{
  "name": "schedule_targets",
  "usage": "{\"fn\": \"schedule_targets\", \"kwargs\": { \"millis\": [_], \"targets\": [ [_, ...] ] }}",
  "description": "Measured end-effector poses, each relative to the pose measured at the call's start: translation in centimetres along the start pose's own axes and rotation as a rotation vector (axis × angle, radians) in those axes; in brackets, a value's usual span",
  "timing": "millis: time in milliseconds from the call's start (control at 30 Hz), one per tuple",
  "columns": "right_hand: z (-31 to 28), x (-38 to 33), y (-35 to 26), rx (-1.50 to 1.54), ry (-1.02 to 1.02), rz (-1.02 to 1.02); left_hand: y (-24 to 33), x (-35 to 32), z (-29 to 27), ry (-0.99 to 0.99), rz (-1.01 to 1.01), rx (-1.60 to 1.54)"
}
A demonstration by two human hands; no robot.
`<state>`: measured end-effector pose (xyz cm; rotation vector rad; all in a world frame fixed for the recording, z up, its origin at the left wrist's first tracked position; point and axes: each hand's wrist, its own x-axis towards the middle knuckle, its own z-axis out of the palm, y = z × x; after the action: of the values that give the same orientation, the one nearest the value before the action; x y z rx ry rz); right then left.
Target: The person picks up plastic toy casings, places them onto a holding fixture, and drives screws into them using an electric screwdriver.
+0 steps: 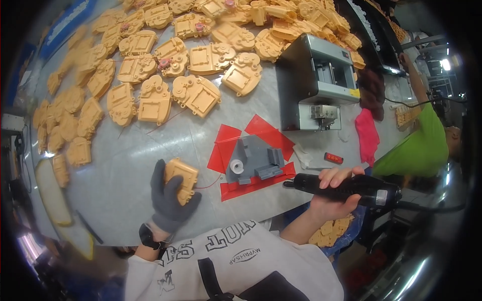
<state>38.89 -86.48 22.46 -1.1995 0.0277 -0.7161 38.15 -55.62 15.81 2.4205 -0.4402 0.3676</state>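
My left hand (173, 200), in a dark grey glove, is closed round a yellow-orange plastic housing (185, 175) just above the table. A thin red wire runs from that housing toward the grey fixture (253, 158), which is fixed to the table with red tape (225, 145) and bears a white round part (236, 166). My bare right hand (335, 188) grips a black electric screwdriver (369, 190), its tip pointing left by the fixture's near right corner. A cable trails from the tool's right end.
Many similar housings (154, 100) cover the far and left table. A black and silver machine (316, 75) stands at the back right, near a small red object (333, 158) and pink cloth (367, 135). More housings fill a bin (331, 232) below. A person in green (419, 145) works at right.
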Motion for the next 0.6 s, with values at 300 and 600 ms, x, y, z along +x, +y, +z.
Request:
{"fn": "schedule_targets", "kwargs": {
  "millis": [300,600],
  "targets": [
    [-1.6,-0.4,-0.1,0.053,-0.04,0.036,1.9,4.1,-2.3,-0.357,0.073,-0.262],
    [-0.9,-0.5,-0.6,0.002,0.046,-0.034,7.9,9.4,1.4,-0.52,0.438,-0.318]
  ]
}}
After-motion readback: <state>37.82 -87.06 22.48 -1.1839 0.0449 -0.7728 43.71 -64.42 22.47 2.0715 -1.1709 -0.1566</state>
